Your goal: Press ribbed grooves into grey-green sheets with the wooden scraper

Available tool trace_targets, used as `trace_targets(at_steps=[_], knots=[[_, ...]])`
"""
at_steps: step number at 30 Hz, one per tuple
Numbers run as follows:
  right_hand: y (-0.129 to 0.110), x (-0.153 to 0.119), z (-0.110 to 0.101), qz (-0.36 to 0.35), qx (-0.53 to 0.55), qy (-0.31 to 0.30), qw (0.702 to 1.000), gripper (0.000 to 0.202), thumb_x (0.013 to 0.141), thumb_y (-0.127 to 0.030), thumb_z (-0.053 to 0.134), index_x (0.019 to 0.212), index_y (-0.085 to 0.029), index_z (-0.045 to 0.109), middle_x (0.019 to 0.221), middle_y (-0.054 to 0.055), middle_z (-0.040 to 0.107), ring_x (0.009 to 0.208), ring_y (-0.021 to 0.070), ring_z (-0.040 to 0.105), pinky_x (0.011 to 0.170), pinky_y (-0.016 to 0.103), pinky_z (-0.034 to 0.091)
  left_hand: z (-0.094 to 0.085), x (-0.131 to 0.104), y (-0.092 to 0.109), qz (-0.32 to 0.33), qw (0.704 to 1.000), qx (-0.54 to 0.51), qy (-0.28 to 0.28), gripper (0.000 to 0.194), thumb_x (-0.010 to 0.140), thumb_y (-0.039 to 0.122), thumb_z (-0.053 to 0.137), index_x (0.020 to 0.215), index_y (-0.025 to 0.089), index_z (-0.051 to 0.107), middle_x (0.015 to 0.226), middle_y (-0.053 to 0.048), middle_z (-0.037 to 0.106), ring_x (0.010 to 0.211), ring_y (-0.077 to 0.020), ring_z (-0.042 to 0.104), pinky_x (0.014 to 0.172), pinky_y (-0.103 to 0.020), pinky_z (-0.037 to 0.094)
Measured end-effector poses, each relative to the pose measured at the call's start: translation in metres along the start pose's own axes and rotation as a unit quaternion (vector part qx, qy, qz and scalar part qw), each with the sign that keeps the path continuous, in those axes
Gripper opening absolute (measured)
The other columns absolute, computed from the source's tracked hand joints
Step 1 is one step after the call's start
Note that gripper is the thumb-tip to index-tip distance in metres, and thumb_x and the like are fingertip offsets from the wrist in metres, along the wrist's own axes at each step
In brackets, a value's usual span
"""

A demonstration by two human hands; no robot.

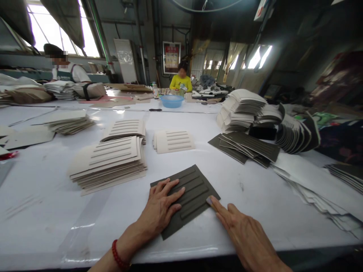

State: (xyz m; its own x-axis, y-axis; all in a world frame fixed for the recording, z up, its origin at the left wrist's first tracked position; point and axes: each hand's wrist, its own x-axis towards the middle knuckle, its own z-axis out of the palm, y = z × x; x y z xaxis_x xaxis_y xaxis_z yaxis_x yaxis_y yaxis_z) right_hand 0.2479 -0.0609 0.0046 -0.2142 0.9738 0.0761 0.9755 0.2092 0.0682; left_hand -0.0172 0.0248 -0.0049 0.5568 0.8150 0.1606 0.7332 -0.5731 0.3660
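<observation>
The dark ribbed panel (195, 186) lies flat on the white tabletop (119, 223) before you, its long axis and ribs running from near left to far right. Your left hand (163, 204) rests spread upon it, gripping nothing; your right hand (241, 224) meets its right corner, grip unclear. Pale ribbed panels (113, 155) stand stacked beyond, leftward.

A dark grey, four-sided panel (194, 194) with raised parallel ribs lies flat, askew, on the white worktop (119, 215).
</observation>
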Motion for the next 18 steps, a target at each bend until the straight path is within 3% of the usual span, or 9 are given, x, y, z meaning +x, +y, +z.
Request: trace_targets(at_steps=[6,10,14,18], knots=[[-0.083,0.006,0.004,-0.144,0.036,0.009,0.989,0.056,0.089,-0.019,0.06,0.142,-0.025,0.043,0.087,0.0,0.064,0.053,0.0161,0.065,0.042,0.029,0.034,-0.002,0.004,0.002,-0.023,0.999,-0.019,-0.014,0.047,0.092,0.025,0.06,0.135,0.042,0.051,0.149,0.0,0.043,0.132,-0.0321,0.034,0.103,-0.053,0.033],[-0.113,0.009,0.014,-0.18,0.055,0.023,0.982,0.06,0.085,-0.033,0.068,0.14,-0.03,0.043,0.085,-0.002,0.065,0.05,0.0172,0.064,0.037,0.031,0.026,-0.005,0.005,0.001,-0.023,0.999,-0.024,-0.016,0.046,0.094,0.021,0.054,0.134,0.043,0.052,0.147,0.0,0.044,0.128,-0.0306,0.037,0.1,-0.052,0.035],[-0.1,0.004,0.01,-0.181,0.071,0.0,0.981,0.061,0.086,-0.037,0.067,0.141,-0.036,0.041,0.086,-0.003,0.065,0.051,0.0172,0.065,0.038,0.029,0.028,-0.002,0.004,-0.002,-0.004,1.0,-0.009,0.007,0.045,0.094,0.023,0.054,0.134,0.044,0.051,0.146,0.0,0.045,0.123,-0.0301,0.041,0.095,-0.051,0.037],[-0.048,0.0,-0.004,-0.116,0.095,-0.031,0.988,0.052,0.092,-0.022,0.058,0.14,-0.037,0.047,0.088,-0.002,0.065,0.06,0.0144,0.067,0.05,0.023,0.041,0.006,0.003,-0.006,0.009,1.0,0.004,0.025,0.045,0.093,0.024,0.056,0.133,0.045,0.052,0.145,0.001,0.047,0.124,-0.0314,0.041,0.096,-0.051,0.038]])
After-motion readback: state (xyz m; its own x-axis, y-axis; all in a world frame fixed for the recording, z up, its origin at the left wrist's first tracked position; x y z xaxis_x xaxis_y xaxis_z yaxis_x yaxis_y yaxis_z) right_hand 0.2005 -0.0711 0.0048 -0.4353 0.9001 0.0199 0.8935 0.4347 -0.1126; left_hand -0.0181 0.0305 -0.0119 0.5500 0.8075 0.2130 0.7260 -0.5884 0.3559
